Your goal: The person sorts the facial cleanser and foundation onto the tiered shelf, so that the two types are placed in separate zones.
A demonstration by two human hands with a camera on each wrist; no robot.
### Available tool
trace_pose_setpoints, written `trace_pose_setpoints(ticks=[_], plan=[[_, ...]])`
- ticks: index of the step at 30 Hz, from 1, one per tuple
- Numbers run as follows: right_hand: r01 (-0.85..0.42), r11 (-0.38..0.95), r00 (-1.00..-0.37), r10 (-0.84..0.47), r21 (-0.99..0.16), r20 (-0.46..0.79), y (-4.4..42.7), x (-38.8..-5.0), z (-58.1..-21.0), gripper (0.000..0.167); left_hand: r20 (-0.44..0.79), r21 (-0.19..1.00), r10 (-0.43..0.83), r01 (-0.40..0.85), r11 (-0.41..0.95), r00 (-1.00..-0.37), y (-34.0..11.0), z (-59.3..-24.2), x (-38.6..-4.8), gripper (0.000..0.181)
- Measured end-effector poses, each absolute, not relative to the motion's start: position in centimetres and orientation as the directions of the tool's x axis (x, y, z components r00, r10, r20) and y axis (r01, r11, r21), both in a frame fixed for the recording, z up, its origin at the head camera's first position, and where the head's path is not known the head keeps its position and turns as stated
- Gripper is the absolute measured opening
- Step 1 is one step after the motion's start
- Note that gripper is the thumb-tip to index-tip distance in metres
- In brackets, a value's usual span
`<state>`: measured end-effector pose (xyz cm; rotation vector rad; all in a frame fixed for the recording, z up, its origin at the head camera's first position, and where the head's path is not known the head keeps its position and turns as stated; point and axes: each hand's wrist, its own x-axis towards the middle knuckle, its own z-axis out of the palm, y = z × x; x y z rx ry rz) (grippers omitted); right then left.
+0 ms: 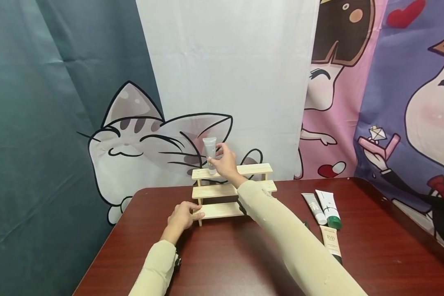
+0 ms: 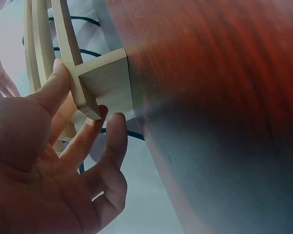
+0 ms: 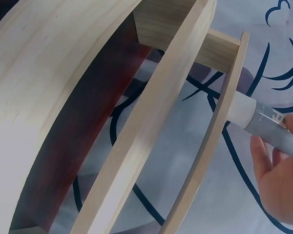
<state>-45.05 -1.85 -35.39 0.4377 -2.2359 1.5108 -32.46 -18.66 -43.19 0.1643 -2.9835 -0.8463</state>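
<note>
A small grey squeeze tube stands cap down at the left end of the top step of a three-step wooden rack. My right hand pinches this tube between thumb and fingers. In the right wrist view the white cap of the tube meets the top board. Low on the rack's left side, my left hand grips the end of the bottom step; the left wrist view has the thumb on top of the board and fingers beneath it.
On the table's right side lie a grey tube, a white tube with a green cap and a beige BB tube. A dark green bit shows beside the right sleeve. Behind the red-brown table hangs a cartoon-printed curtain.
</note>
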Motion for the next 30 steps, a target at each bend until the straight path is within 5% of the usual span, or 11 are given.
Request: trace_pose_setpoints(ticks=[16, 30], plan=[[-0.453, 0.368, -0.882, -0.048, -0.812, 0.47, -1.7, -44.8, -35.5, 0.045, -0.002, 0.522, -0.109, -0.093, 0.848, -0.994, -18.5, -43.2, -32.5, 0.038], [-0.464, 0.419, -0.885, -0.17, -0.781, 0.434, 0.6, -44.1, -35.7, 0.058, -0.009, 0.507, -0.098, -0.088, 0.857, -0.995, -18.7, -43.1, -32.6, 0.039]])
